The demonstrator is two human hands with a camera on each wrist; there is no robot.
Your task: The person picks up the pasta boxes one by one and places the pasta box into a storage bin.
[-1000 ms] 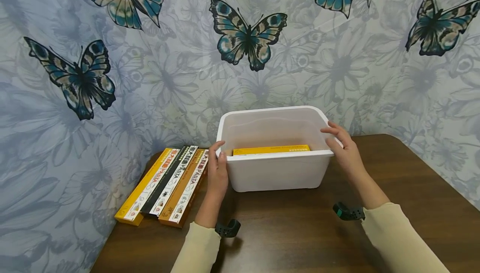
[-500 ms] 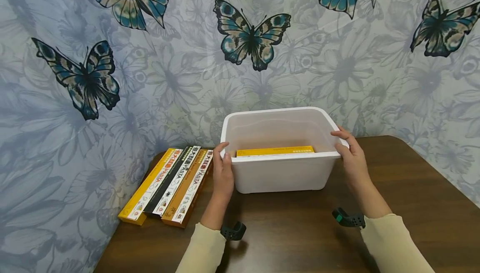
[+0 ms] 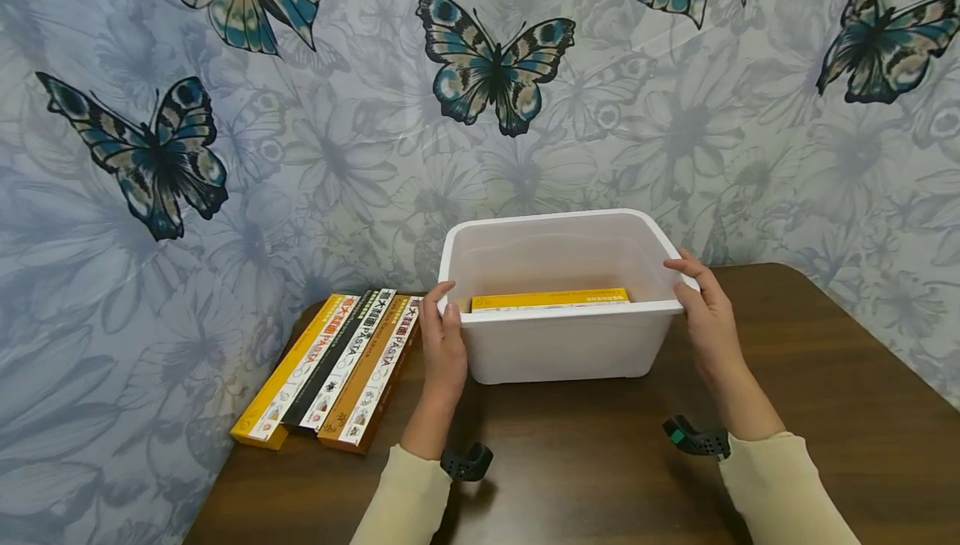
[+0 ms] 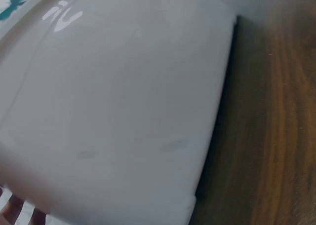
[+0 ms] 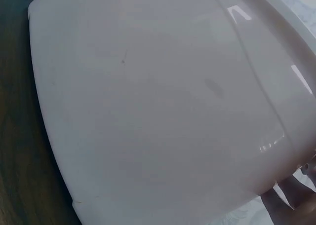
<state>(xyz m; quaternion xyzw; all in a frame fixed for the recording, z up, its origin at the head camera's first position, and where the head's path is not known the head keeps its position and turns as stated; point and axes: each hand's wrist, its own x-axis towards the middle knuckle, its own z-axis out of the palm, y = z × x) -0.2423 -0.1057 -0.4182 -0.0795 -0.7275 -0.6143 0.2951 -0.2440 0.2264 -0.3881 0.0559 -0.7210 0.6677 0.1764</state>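
Note:
A white plastic bin [image 3: 555, 349] stands on the wooden table, its front wall filling both wrist views. My left hand [image 3: 444, 353] grips the bin's rim at the left end, thumb toward the front. At the other end, my right hand [image 3: 708, 320] holds the rim, fingers over the edge. Inside the bin lies a yellow box [image 3: 551, 299]; only its upper part shows above the front wall. In the left wrist view a few dark fingertips [image 4: 12, 207] appear at the lower left corner. Fingers [image 5: 291, 200] of the right hand show at the lower right of the right wrist view.
Left of the bin, pasta boxes lie side by side on the table [image 3: 570, 462]: a yellow one [image 3: 288, 378], a black one [image 3: 337, 370] and a brown one [image 3: 371, 374]. A butterfly-patterned wall covering [image 3: 360, 162] rises right behind the table.
The bin has shifted slightly to the right relative to the pasta boxes, with both hands on it. The head view has also swayed a little.

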